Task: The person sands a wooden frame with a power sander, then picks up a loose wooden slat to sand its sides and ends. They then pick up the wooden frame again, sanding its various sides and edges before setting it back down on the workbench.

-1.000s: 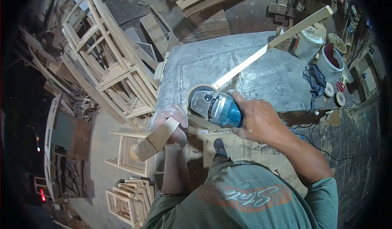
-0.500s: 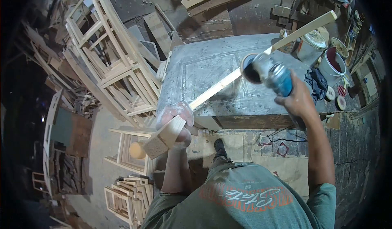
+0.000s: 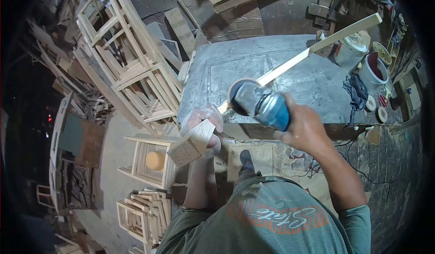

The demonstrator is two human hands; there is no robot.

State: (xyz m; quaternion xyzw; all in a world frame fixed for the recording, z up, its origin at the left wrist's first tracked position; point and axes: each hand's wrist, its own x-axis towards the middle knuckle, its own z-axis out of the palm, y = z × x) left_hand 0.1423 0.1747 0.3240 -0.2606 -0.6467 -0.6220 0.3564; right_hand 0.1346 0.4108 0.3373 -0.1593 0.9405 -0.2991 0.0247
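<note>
A long pale wooden strip (image 3: 283,68) lies slanted across the grey worktable (image 3: 217,68), its far end rising past the table's back right. Dusty white, my left hand (image 3: 201,122) is closed round the strip's near end, where a wider block-like end (image 3: 188,150) points toward me. My right hand (image 3: 304,126) grips a blue and silver power sander (image 3: 267,106). The sander's round disc (image 3: 240,96) is at the strip, close to my left hand, and hides part of it.
Wooden frames (image 3: 136,68) lean at the table's left, and smaller frames (image 3: 144,215) stand on the floor. Buckets (image 3: 374,72), a dark cloth (image 3: 355,91) and tape rolls (image 3: 381,114) sit at the right. A black cable (image 3: 362,172) runs over the floor.
My right hand has moved the sander left and toward me along the strip, closer to my left hand. My left hand still holds the strip's near end.
</note>
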